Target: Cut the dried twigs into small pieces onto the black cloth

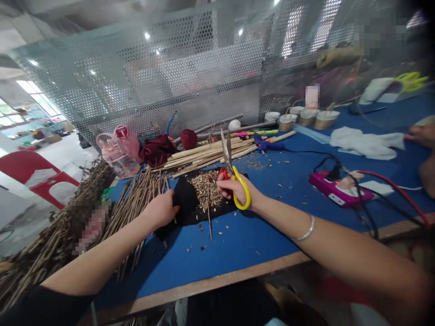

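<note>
My right hand is closed around a pair of scissors with yellow handles. Their blades point up and stand slightly apart. A small red-handled piece shows at the same fingers; its kind is unclear. Below lies a heap of short cut wood bits on a black cloth, with one thin stick lying across it. To the left, my left hand is closed on a thin twig, whose ends show above and below the fingers. Beside that hand lies a bundle of twigs.
Peeled wooden sticks, a blue glue gun and dark red yarn lie behind. At right are a purple power strip with cords, white gloves, several cups and another person's hand. A pink container stands at left.
</note>
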